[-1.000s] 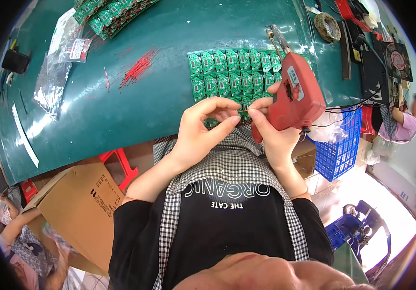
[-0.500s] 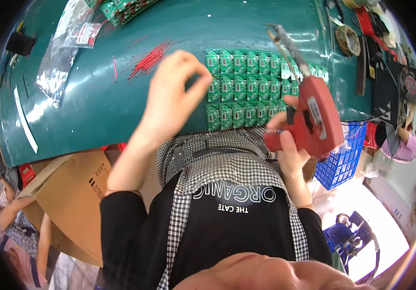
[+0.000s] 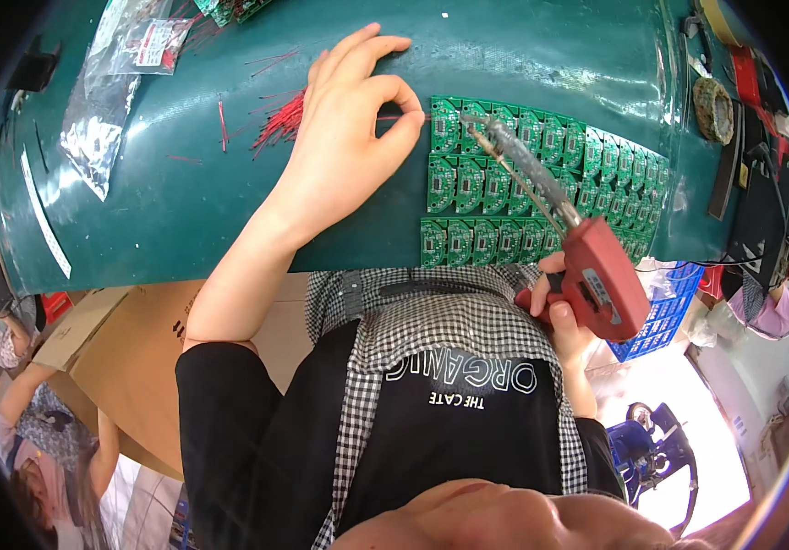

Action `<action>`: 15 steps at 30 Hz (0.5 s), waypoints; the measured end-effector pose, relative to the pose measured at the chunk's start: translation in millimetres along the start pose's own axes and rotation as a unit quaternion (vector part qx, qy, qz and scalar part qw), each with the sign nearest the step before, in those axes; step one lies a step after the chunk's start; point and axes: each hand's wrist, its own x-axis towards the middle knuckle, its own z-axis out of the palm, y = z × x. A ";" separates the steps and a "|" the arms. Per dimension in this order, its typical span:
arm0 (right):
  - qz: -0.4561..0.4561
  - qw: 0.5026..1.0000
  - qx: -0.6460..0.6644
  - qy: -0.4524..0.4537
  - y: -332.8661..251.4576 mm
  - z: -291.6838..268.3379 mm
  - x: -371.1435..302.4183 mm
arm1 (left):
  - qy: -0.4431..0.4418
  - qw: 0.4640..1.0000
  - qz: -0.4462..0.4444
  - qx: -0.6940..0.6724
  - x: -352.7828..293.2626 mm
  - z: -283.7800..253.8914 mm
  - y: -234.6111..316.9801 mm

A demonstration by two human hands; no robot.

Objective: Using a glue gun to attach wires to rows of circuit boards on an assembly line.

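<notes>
My left hand (image 3: 344, 128) has thumb and forefinger pinched on a thin red wire (image 3: 400, 117), its other fingers stretched out. The wire's end reaches the left edge of the top row of green circuit boards (image 3: 446, 126). In my right hand (image 3: 567, 321) is a red soldering gun (image 3: 601, 280), gripped by its handle. Its long metal barrel points up and left, over the boards, with the tip near the top row's left end. Beside my left hand, partly hidden behind it, lies a bundle of red wires (image 3: 275, 126).
Clear plastic bags (image 3: 106, 110) and a white strip (image 3: 44, 215) lie on the left of the green table (image 3: 184, 220). A roll of tape (image 3: 712, 110) sits at the right. Below are a cardboard box (image 3: 142, 357) and a blue crate (image 3: 660, 325). Another person (image 3: 55, 431) is at lower left.
My left hand has moved up and right, its fingers spreading above the pinch, with the wire at the boards' edge. The soldering gun's tip has swung down and left to the top row.
</notes>
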 end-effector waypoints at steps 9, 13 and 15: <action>0.056 0.997 0.030 -0.033 8.1 -9.3 -12.1 | -0.071 0.997 -0.016 0.036 -17.2 0.3 9.4; 0.061 0.998 0.005 -0.033 4.1 -6.4 -15.2 | -0.064 0.997 -0.016 0.041 -17.4 0.5 10.4; 0.049 0.999 0.004 -0.020 1.6 -3.4 -13.6 | -0.061 0.997 -0.014 0.036 -17.7 -1.3 11.0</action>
